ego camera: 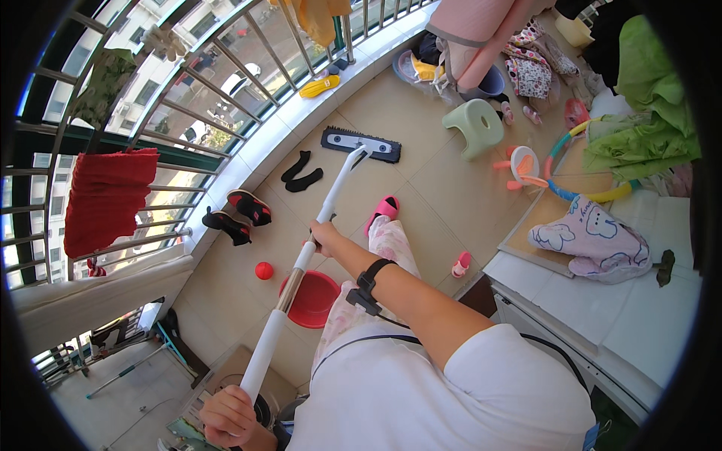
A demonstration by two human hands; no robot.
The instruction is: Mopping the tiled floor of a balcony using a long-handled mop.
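Note:
A floor brush with a telescopic white and silver pole point(304, 256) slants across the view. Its wide head point(361, 145), grey on top with black bristles around the rim, rests on the beige tiles. My right hand point(324, 237) is wrapped around the middle of the pole. Low on the left, my left hand point(228, 416) grips the pole's top end. Two black socks point(303, 172) lie left of the brush head. Beneath the pole is a red plastic basin point(313, 299), partly hidden by the pole and my trouser leg.
Black-and-red shoes point(240, 217) and a red ball point(264, 270) are at left. A green stool point(475, 127), a small orange-and-white stool point(522, 166), a colourful hoop point(555, 180) and a pink slipper point(461, 264) occupy the right. A tiled ledge point(271, 132) with metal railings curves along the left.

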